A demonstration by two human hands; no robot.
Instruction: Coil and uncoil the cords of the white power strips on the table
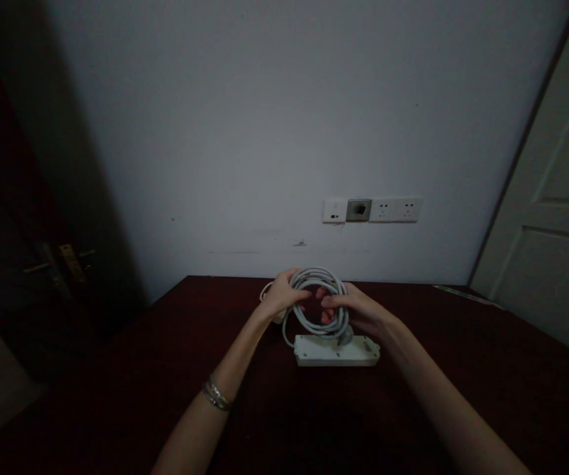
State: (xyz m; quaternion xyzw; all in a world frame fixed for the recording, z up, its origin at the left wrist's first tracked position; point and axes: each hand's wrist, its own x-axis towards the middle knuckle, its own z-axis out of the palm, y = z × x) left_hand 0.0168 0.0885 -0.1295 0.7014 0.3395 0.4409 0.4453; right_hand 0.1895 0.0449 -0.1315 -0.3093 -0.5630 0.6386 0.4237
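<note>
Your left hand (280, 294) is holding the left side of a looped gray cord (318, 273), with your thumb poking over it. Your right hand (360, 307) is holding the right side, and its fingers are curling in the ring. The cord is sitting right by the white power strip (336, 353), which is lying on the dark red table (140, 376). One strand is running to the strip's left end.

Dim light, deep shadow at left, perhaps slightly soft.
</note>
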